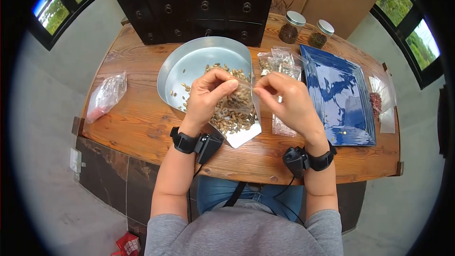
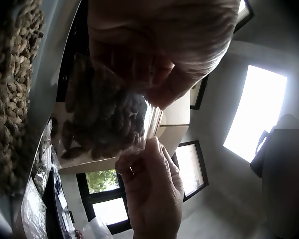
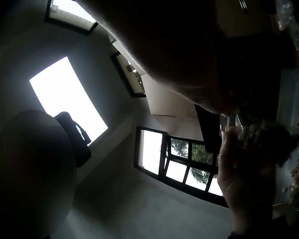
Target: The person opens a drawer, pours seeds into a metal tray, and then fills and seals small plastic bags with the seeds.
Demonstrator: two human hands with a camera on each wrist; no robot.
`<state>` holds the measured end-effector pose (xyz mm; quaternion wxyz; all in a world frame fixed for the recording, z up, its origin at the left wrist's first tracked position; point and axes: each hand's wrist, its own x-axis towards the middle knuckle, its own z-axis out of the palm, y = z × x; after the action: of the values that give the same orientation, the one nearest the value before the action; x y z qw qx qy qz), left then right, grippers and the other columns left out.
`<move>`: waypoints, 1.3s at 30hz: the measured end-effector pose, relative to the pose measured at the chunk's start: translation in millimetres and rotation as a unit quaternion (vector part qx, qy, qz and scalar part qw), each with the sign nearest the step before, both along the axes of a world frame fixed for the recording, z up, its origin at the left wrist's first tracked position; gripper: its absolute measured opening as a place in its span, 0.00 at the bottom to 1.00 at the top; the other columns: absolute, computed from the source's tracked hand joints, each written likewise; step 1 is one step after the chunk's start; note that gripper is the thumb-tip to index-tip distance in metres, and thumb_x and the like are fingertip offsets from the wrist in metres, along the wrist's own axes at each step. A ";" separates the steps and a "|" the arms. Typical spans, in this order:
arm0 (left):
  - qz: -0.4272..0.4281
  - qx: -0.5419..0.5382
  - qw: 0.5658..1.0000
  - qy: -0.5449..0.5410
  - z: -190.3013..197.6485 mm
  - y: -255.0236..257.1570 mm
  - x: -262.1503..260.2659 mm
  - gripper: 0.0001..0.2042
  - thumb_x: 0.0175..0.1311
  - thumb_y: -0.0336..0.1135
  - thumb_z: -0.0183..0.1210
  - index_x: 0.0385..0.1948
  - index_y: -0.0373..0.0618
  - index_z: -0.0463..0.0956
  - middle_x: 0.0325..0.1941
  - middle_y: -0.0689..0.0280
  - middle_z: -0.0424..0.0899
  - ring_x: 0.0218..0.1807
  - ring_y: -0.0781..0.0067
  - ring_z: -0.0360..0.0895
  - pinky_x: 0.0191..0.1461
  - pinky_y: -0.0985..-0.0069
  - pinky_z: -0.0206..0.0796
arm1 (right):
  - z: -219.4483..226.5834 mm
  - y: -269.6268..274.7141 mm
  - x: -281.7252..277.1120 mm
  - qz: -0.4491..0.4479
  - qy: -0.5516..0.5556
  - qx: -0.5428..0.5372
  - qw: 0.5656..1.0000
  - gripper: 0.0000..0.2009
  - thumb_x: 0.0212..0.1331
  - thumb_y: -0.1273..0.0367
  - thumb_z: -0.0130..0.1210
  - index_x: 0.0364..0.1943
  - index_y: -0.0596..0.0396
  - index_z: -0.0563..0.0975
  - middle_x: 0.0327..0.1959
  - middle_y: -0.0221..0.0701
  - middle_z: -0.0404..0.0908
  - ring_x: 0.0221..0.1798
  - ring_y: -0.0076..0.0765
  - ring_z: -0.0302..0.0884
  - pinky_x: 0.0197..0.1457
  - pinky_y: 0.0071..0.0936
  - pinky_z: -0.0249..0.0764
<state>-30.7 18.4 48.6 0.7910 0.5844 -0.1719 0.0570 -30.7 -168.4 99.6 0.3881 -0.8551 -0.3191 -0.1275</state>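
A small clear plastic bag (image 1: 241, 97) filled with brown seed pods hangs between both hands, above a metal pan (image 1: 167, 73). Its left top corner is pinched by the thumb and fingers of my left hand (image 1: 204, 96). My right hand (image 1: 289, 100) pinches the opposite end of the top edge. In the left wrist view the pods show dark through the bag (image 2: 102, 119), and its top edge runs from one hand to the other. Loose pods (image 1: 232, 125) lie in the pan below, around a white flat-edged piece (image 1: 245, 137) at its near right side.
Several filled clear bags (image 1: 279, 59) lie right of the pan, beside a blue rectangular tray (image 1: 339, 99). Two lidded jars (image 1: 290, 28) stand behind. A bag with reddish contents (image 1: 376, 104) is far right, a crumpled plastic bag (image 1: 108, 96) far left. A dark drawer cabinet (image 1: 189, 7) borders the back.
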 end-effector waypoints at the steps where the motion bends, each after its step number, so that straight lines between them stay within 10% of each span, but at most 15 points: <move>1: 0.004 0.001 1.000 0.004 0.1 -0.9 0.5 0.03 0.56 0.28 0.56 0.27 0.40 0.75 0.26 0.71 0.77 0.30 0.86 0.71 0.37 0.87 0.64 | 0.0 -3.3 -0.3 -0.005 0.010 0.000 1.000 0.06 0.49 0.70 0.55 0.25 0.59 0.74 0.23 0.36 0.74 0.26 0.41 0.73 0.28 0.30 0.69; 17: 0.000 0.056 0.997 0.062 -7.1 -7.3 3.5 0.06 0.59 0.36 0.55 0.31 0.44 0.75 0.27 0.73 0.77 0.30 0.89 0.70 0.32 0.91 0.62 | -34.0 1.2 -7.0 0.039 0.334 0.207 0.919 0.11 0.54 0.69 0.55 0.38 0.62 0.74 0.30 0.27 0.77 0.31 0.17 0.72 0.35 0.15 0.69; 28: -0.102 0.050 0.985 0.132 -4.6 -9.1 3.3 0.18 0.54 0.26 0.58 0.48 0.34 0.66 0.34 0.66 0.76 0.34 0.84 0.74 0.37 0.86 0.69 | -48.1 -18.8 12.5 0.000 0.282 0.226 0.932 0.08 0.57 0.69 0.52 0.34 0.62 0.76 0.25 0.24 0.76 0.27 0.14 0.69 0.30 0.13 0.66; 39: -0.007 0.093 0.989 0.115 -3.7 0.6 7.2 0.15 0.55 0.28 0.57 0.45 0.37 0.70 0.36 0.66 0.77 0.39 0.81 0.74 0.44 0.84 0.67 | -57.5 -64.2 43.8 -0.203 0.138 0.254 0.935 0.09 0.56 0.72 0.51 0.40 0.61 0.75 0.32 0.27 0.77 0.33 0.18 0.72 0.39 0.15 0.68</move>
<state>-23.5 18.9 44.9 0.7479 0.6572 -0.0884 -0.0321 13.0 -232.7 42.1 0.5988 -0.7835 -0.0389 -0.1612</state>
